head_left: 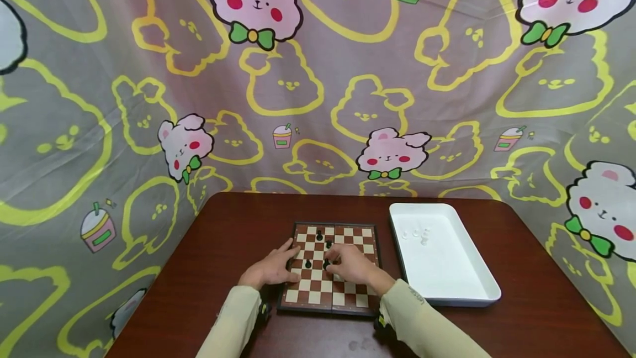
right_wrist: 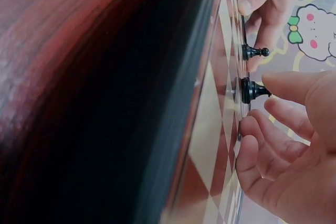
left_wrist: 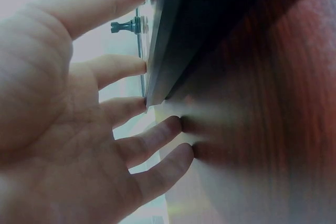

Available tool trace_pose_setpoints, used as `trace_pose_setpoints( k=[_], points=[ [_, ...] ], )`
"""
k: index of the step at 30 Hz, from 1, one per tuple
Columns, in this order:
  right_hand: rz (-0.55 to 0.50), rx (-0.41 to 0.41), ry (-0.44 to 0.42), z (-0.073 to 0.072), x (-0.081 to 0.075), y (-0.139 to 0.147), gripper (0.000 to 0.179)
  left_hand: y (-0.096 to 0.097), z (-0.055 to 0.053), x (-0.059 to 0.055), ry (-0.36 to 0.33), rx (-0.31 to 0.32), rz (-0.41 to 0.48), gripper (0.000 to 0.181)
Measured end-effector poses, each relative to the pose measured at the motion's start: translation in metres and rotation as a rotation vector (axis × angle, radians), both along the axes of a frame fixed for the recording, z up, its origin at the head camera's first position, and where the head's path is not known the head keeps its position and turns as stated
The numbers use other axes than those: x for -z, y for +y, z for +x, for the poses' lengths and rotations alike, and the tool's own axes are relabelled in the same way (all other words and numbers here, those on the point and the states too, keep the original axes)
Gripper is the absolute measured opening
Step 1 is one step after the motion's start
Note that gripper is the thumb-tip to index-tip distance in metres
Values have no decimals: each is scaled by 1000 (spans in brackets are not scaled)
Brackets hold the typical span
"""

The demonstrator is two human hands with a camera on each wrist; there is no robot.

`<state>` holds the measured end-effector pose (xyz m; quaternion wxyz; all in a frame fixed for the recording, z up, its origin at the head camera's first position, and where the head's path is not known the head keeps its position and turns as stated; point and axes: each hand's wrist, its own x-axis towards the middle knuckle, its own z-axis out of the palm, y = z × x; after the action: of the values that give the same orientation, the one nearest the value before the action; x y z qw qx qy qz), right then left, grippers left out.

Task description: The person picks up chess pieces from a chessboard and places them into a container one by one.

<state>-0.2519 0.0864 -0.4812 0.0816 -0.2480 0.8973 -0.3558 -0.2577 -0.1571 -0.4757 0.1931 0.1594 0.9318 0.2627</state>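
Note:
A brown and cream chessboard [head_left: 320, 286] with a dark frame lies on the table, a fold seam down its middle. My right hand [head_left: 350, 264] is over the board, thumb and index finger pinching the top of a black chess piece [right_wrist: 254, 90] whose base is at the board. Beside that piece stands a black pawn [right_wrist: 255, 52]. Farther up the board are two more black pieces, one of them near the far edge [head_left: 319, 235]. My left hand [head_left: 272, 267] rests at the board's left edge with fingers spread. A black rook [left_wrist: 126, 26] shows beyond its thumb.
To the right of the board stands a white tray [head_left: 452, 269] with several white chess pieces [head_left: 424, 241] near its far left corner. The dark red wooden table [head_left: 238, 220] meets a patterned cloth [head_left: 318, 120] hanging at the back and sides.

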Motion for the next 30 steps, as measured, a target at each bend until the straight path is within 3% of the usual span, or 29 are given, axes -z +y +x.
trace_pose_setpoints(
  k=[13,30],
  points=[
    [84,7,66,-5,3,-9,19,0,-1,0,8,4,-5,75],
    [45,-9,90,-5,5,-7,4,1,1,0,12,2,-10,75]
  ],
)
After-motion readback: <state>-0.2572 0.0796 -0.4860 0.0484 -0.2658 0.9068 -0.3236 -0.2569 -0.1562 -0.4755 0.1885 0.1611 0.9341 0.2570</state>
